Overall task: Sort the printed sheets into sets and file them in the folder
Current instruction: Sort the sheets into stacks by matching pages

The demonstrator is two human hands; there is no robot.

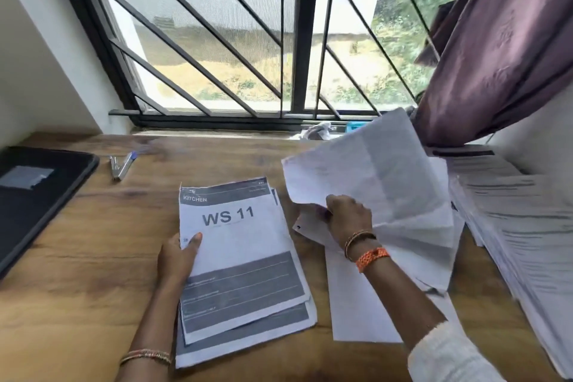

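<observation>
A small set of printed sheets (242, 260) is laid on the wooden table (77, 304), slightly fanned. On the top sheet the word "KITCHEN" is printed in a dark header band and "WS 11" in large letters below it; the finer lines in the lower dark block cannot be read. The left edge of this set is held by the left hand (178, 257), with the thumb laid flat on top of the page and the other fingers hidden beneath.

To the right, a bundle of sheets (387, 183) is lifted and curled back by the right hand (348, 217), whose fingers are closed round the lower edge of the paper. The print on these pages is blurred. More white sheets (359, 304) are spread under that wrist, and a thick stack of printed paper (521, 226) is set at the table's right edge.

A black folder (34, 195) is placed at the far left, closed, with a pen (122, 164) just beside it. A purple curtain (496, 56) is hung by the barred window (248, 40).
</observation>
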